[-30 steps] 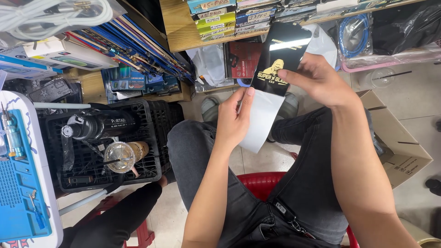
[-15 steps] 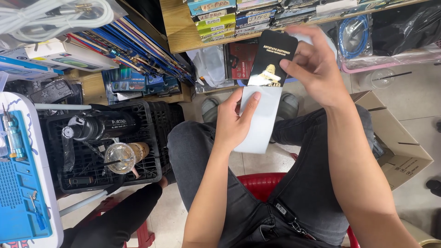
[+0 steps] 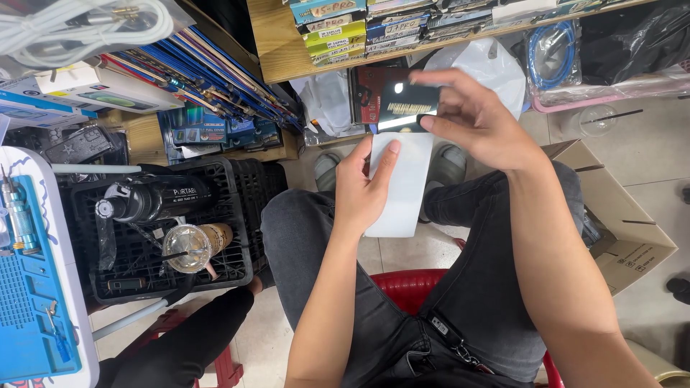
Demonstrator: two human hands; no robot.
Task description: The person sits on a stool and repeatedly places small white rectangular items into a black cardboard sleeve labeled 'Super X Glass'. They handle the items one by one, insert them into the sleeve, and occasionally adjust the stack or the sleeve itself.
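Note:
My left hand [image 3: 363, 188] grips a white flat sleeve [image 3: 399, 195] held upright over my knees, thumb on its top edge. Just above it, my right hand [image 3: 480, 121] pinches a glossy black card-shaped package [image 3: 399, 103] by its right end and holds it level, apart from the sleeve's top opening. Both hands are in front of a wooden shelf. My legs in dark jeans and a red plastic stool [image 3: 402, 282] are below.
A black plastic crate [image 3: 237, 215] at the left holds a black bottle-shaped device [image 3: 154, 197] and a lidded drink cup [image 3: 188, 246]. A blue work mat [image 3: 29, 302] with tools lies far left. An open cardboard box [image 3: 625, 237] stands right. Stacked packages fill the wooden shelf [image 3: 287, 50].
My right hand has pulled the black package up out of the white sleeve and turned it from upright to level. My left hand stays on the sleeve.

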